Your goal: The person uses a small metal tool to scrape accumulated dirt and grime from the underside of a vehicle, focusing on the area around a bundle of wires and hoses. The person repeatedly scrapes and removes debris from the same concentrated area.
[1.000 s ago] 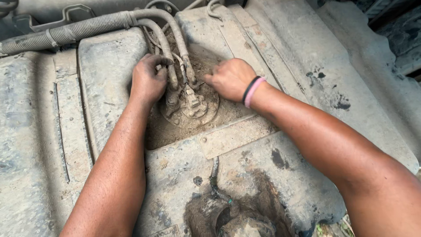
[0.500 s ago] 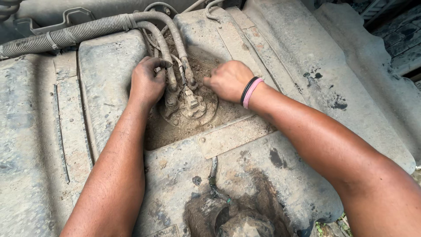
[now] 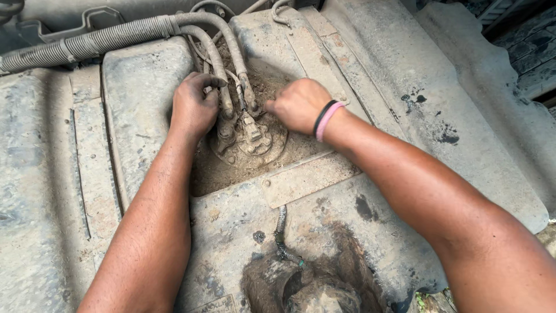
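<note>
A dirt-caked round pump fitting (image 3: 249, 142) sits in a recess on top of a dusty grey tank (image 3: 145, 75). Two grey hoses (image 3: 223, 64) curve down from the back and plug into it. My left hand (image 3: 194, 107) is curled around the left hose just above the fitting. My right hand (image 3: 298, 104), with black and pink bands on the wrist, is closed at the right hose's connector, fingertips pinching something small I cannot make out.
A ribbed corrugated hose (image 3: 87, 43) runs along the back left. A flat metal strap (image 3: 307, 177) crosses the tank in front of the recess. A muddy round opening (image 3: 313, 287) with a thin wire (image 3: 281, 232) lies near the front edge.
Both hands stay on the hoses at the fitting. My right hand has drawn slightly back to the right of the connector; the left hand's grip looks the same.
</note>
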